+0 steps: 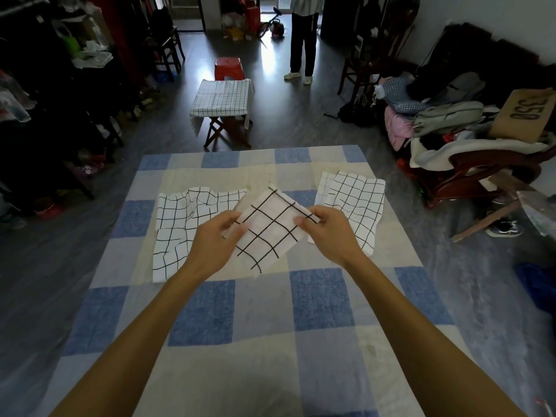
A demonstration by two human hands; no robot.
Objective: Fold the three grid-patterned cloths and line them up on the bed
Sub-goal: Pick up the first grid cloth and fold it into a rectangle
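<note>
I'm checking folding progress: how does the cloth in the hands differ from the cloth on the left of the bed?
The held cloth is folded small; the left cloth is spread open and looks bigger. The held cloth is lifted and turned diagonally, pinched by the left hand and right hand; the left cloth lies rumpled on the bed. Both are white with black grid lines.

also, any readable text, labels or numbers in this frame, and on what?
"350": handwritten in black on the brown cardboard piece atop the clothes pile at right; it appears upside down in this view.
The red boxes by the far doorway are too small to read.
Nothing else legible.
</note>
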